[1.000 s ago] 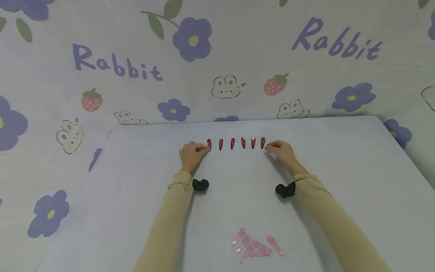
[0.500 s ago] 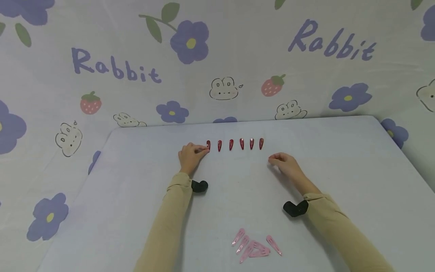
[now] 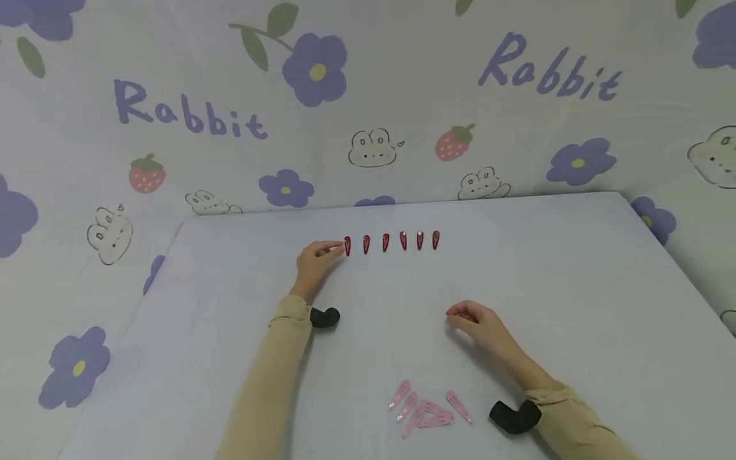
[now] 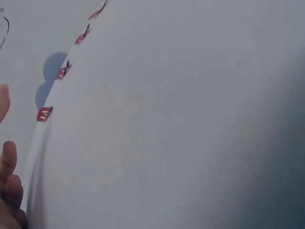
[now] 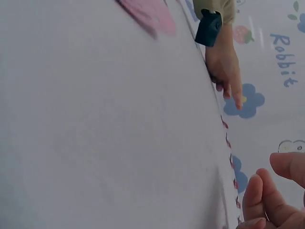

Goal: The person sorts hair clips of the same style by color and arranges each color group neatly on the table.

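Observation:
A row of several dark red snap hair clips lies near the far edge of the table, the leftmost red hair clip [image 3: 347,246] standing at one end and the rightmost red hair clip [image 3: 436,240] at the other. My left hand [image 3: 314,260] is beside the leftmost clip, its fingertips at or very near it. Thumb and fingers there look slightly parted. My right hand [image 3: 482,324] hovers over the white table with loosely curled fingers and nothing in them. In the right wrist view, its thumb [image 5: 289,167] and fingertips are apart.
Several pink snap hair clips [image 3: 435,417] lie loose at the front middle of the white table [image 3: 546,268], some overlapping. A printed cloth [image 3: 230,160] hangs behind the far edge. Each wrist carries a dark camera mount [image 3: 514,417].
My right hand has left the rightmost red clip and drawn back toward the front of the table. My left hand's thumb and fingers have loosened at the leftmost clip.

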A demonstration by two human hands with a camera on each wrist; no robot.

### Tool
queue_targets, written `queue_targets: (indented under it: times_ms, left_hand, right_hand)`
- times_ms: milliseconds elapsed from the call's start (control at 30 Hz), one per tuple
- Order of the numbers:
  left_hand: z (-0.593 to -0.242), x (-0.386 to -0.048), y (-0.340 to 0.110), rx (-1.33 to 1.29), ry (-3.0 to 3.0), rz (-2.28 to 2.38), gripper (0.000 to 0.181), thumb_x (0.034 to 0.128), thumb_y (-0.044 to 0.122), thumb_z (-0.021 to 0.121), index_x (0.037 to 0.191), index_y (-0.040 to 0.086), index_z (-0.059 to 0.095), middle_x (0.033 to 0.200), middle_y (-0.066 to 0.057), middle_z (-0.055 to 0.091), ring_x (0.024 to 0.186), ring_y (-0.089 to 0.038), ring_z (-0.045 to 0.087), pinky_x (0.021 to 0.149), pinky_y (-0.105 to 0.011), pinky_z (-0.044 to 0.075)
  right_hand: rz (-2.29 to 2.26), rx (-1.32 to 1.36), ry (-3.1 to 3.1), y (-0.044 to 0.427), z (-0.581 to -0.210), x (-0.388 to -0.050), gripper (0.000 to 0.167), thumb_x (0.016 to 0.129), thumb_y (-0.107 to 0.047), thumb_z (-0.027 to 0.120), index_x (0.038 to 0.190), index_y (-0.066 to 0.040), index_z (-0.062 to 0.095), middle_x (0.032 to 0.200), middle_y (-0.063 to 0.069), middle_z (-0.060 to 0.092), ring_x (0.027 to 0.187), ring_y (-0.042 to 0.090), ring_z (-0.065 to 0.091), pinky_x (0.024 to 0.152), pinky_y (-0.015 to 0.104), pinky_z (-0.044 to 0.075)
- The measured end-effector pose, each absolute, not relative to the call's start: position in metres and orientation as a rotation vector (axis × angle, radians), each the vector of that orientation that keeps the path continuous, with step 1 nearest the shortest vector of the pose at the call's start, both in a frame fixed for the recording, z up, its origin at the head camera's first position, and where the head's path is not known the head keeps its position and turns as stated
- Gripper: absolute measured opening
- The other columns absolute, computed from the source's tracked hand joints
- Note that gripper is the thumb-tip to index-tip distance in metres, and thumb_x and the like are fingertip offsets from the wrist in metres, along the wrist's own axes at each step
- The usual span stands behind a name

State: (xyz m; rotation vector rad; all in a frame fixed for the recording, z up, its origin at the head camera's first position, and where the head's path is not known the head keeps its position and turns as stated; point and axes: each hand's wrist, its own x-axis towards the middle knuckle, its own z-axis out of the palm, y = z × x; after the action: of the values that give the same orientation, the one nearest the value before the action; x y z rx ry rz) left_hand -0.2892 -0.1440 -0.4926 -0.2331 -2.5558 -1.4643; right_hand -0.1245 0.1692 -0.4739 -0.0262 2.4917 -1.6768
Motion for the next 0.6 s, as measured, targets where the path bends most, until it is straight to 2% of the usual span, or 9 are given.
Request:
queue_targets:
  times_ms: [100, 267, 400, 500, 600]
  left_hand:
    - [-0.488, -0.277, -0.146, -0.244, -2.424, -1.689, 0.024, 0.0793, 0.025, 0.069, 0.095, 0.006, 0.07, 0.079, -0.004, 0.058, 0.059, -0.013, 0.04, 0.054, -0.025, 0.032]
    - [-0.477, -0.242, -0.139, -0.382, -2.323, -1.725, 0.028, 0.079, 0.029, 0.069, 0.094, 0.006, 0.069, 0.078, 0.0, 0.055, 0.055, -0.009, 0.034, 0.049, -0.022, 0.028]
    - [-0.466, -0.203, -0.128, -0.576, -2.301, -1.726, 0.025, 0.0798, 0.027, 0.068, 0.094, 0.006, 0.068, 0.078, 0.002, 0.057, 0.055, -0.011, 0.035, 0.049, -0.023, 0.029]
    - [-0.45, -0.172, -0.119, -0.809, -2.393, -1.58, 0.017, 0.0788, 0.018, 0.069, 0.091, 0.006, 0.069, 0.081, 0.001, 0.062, 0.059, -0.015, 0.044, 0.052, -0.026, 0.034]
    - [-0.441, -0.148, -0.109, -1.054, -2.516, -1.225, 0.015, 0.0756, 0.018, 0.072, 0.089, 0.011, 0.071, 0.085, 0.004, 0.066, 0.068, -0.016, 0.047, 0.06, -0.024, 0.036]
  right_hand:
    - [-1.727, -0.051, 2.5, 0.163, -0.476, -0.109, 0.019, 0.086, -0.017, 0.061, 0.094, 0.0, 0.06, 0.079, 0.005, 0.056, 0.067, 0.014, 0.045, 0.06, 0.025, 0.036]
    - [-1.894, 0.122, 2.477, 0.15, -0.477, -0.085, 0.015, 0.084, -0.014, 0.062, 0.091, 0.0, 0.06, 0.073, 0.004, 0.053, 0.061, 0.01, 0.041, 0.057, 0.022, 0.034]
    - [-1.937, 0.133, 2.464, 0.135, -0.476, -0.069, 0.012, 0.082, -0.013, 0.065, 0.087, -0.003, 0.061, 0.07, 0.004, 0.049, 0.055, 0.01, 0.033, 0.05, 0.022, 0.029]
    - [-1.845, 0.004, 2.57, 0.126, -0.478, -0.058, 0.01, 0.079, -0.017, 0.069, 0.084, -0.01, 0.062, 0.073, -0.003, 0.051, 0.062, 0.011, 0.036, 0.056, 0.024, 0.032]
    - [-1.717, -0.23, 2.761, 0.12, -0.484, -0.052, 0.012, 0.075, -0.016, 0.073, 0.08, -0.02, 0.062, 0.074, -0.014, 0.052, 0.072, 0.011, 0.04, 0.065, 0.029, 0.032]
